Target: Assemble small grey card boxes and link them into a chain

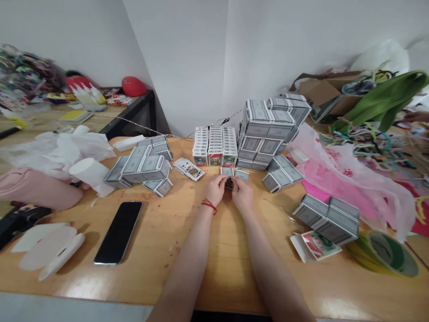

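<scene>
Head view: bare left hand [215, 189] and right hand [242, 194] meet just in front of three rows of upright white card boxes with red and green fronts [215, 147]
Fingers: both sets drawn narrow, pinching a small dark-topped piece [229, 184], probably a card box, which they mostly hide
Piece: in front of the rows, just before a flat grey-patterned box [227, 171]
Risk: a push forward could topple the rows, and a knock to their right could bring down the tall, uneven stack of grey patterned boxes [266, 134] beside them
White playing cards [190, 170]: fanned just left of the rows, and might scatter under a stray left wrist
Light-brown wooden table [161, 277]: glossy, specked with marks; black smartphone [118, 232] well in front and left of the rows, yellow-green tape roll [363, 255] in front and right
Room: plain pale wall [187, 58] behind the rows; opened brown cardboard box [318, 95] to their far right
</scene>
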`<state>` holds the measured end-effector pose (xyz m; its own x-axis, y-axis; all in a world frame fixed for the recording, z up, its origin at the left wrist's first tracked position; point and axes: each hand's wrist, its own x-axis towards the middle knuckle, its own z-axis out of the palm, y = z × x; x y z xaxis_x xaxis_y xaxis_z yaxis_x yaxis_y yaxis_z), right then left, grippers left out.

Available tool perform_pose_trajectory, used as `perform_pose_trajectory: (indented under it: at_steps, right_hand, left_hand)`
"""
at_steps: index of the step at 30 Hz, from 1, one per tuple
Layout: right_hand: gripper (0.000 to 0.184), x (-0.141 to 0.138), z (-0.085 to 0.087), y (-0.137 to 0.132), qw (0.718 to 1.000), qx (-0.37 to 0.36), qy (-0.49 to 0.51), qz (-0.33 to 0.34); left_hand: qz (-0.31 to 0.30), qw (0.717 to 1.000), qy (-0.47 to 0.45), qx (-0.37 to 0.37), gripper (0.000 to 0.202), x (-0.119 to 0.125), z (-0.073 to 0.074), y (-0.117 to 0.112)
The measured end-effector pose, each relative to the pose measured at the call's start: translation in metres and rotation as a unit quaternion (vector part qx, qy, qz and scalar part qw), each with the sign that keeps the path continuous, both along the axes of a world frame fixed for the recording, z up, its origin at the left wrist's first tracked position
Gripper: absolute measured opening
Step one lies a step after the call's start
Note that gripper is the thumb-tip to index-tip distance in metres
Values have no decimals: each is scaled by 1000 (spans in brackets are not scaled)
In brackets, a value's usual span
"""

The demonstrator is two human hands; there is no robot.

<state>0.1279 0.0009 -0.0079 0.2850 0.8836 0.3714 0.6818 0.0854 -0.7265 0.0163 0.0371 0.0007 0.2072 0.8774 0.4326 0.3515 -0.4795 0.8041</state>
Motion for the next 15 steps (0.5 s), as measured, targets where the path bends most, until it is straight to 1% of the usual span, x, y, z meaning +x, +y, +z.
perform_pose_trajectory:
  at_steps: [4,10,15]
  right_hand:
    - [32,1,1,-1,1000,9,-19,-20]
    - [33,1,1,-1,999,10,-34,-26]
    - [33,2,0,0,999,19,-34,-38]
  left_hand:
    - [-5,999,41,24,26,0,-1,-1]
    - [2,998,58,32,38,0,0,-4]
    - [-13,997,66,35,44,1,1,-5]
